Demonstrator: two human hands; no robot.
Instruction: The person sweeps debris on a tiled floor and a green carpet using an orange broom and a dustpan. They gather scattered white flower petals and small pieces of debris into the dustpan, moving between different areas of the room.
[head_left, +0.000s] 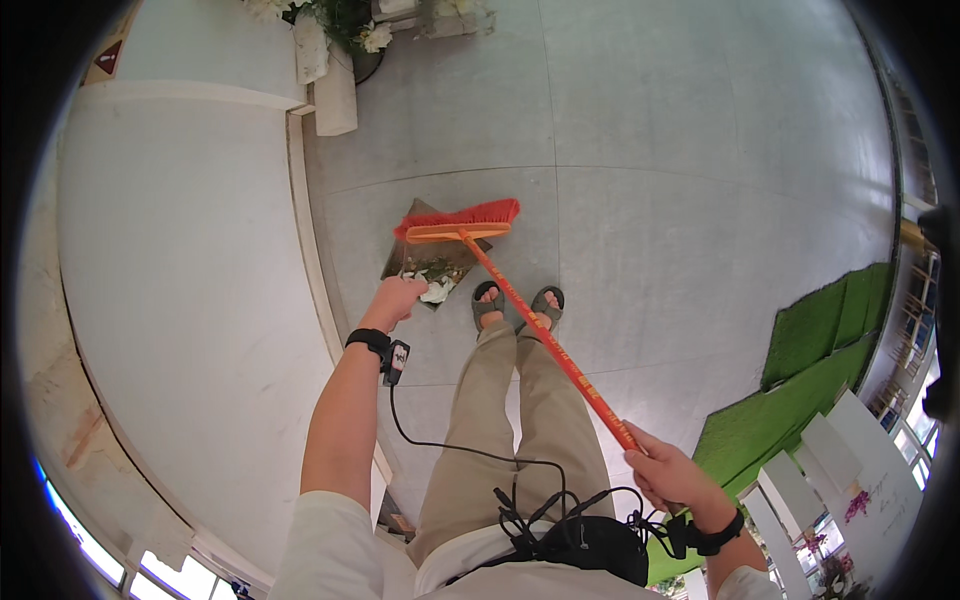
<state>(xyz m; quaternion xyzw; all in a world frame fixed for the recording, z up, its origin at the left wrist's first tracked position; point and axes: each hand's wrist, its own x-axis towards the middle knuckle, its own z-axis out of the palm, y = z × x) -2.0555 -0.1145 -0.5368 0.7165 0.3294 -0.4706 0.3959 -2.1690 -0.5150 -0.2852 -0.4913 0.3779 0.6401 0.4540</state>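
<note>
My right hand (666, 465) is wrapped around the upper end of an orange-red broom handle (547, 337), low on the right. The handle slants up and left to an orange broom head with red bristles (459, 223), which lies across the front part of a brown dustpan (394, 259). Inside the pan are bits of dry debris (439, 268) and crumpled white paper or tissue (437, 289). My left hand (399, 301) is closed in a fist at the pan's rear, apparently around its handle, which the fist hides.
My sandalled feet (517, 304) stand just right of the dustpan on the grey floor (675, 225). A white panel (195, 240) runs along the left. White flowers and pale blocks (335, 97) stand ahead. Green artificial turf (817, 330) lies right. A black cable (450, 445) hangs from my left wrist.
</note>
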